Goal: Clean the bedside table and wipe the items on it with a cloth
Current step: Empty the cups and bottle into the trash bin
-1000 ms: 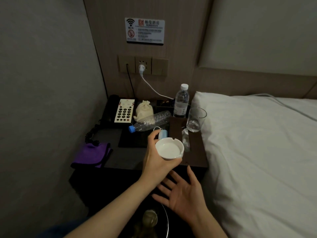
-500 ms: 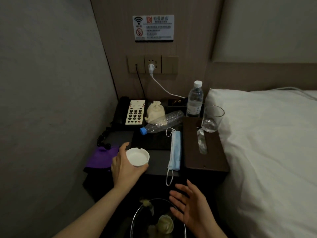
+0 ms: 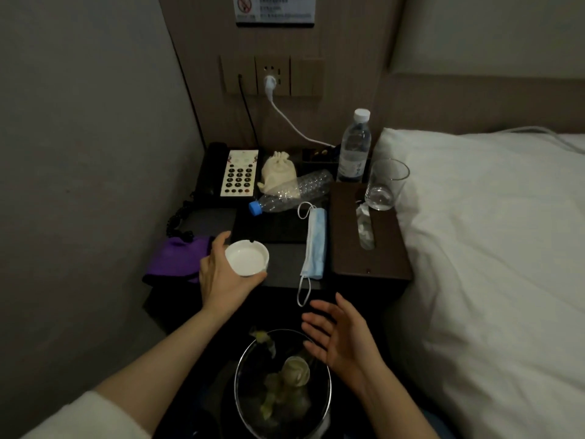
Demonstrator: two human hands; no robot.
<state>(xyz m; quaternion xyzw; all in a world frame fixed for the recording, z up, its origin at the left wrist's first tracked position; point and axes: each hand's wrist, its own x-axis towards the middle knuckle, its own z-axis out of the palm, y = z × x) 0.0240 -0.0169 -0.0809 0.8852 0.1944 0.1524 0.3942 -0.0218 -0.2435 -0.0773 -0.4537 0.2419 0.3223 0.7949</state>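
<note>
A white ashtray (image 3: 247, 257) is held in the left hand (image 3: 226, 280), cradled from below with the thumb up along its far side and a fingertip curled under its near rim; it is kept level above the front left part of the desk (image 3: 281, 267), just beside the purple cloth (image 3: 175, 258) that lies bunched at the desk's left edge. The right hand (image 3: 340, 340) is held open with fingers spread and nothing in it, poised over the rim of the waste bin (image 3: 327, 403) on the floor in front of the desk.

The step in hand appears to be the handling of the ashtray: its bowl looks clean and bare. What is called for next is judged to be the cloth: it has to be picked up, most readily by the free right hand reaching across, or the ashtray set down first so that the left hand can take it.

The remaining items are untouched: a blue face mask (image 3: 315, 242) hanging over the front edge, a crushed bottle (image 3: 291, 191) lying on its side, an upright water bottle (image 3: 354, 150), a glass (image 3: 383, 185) on the tissue box (image 3: 367, 236), a cloth pouch (image 3: 277, 172) and the telephone (image 3: 228, 175).
</note>
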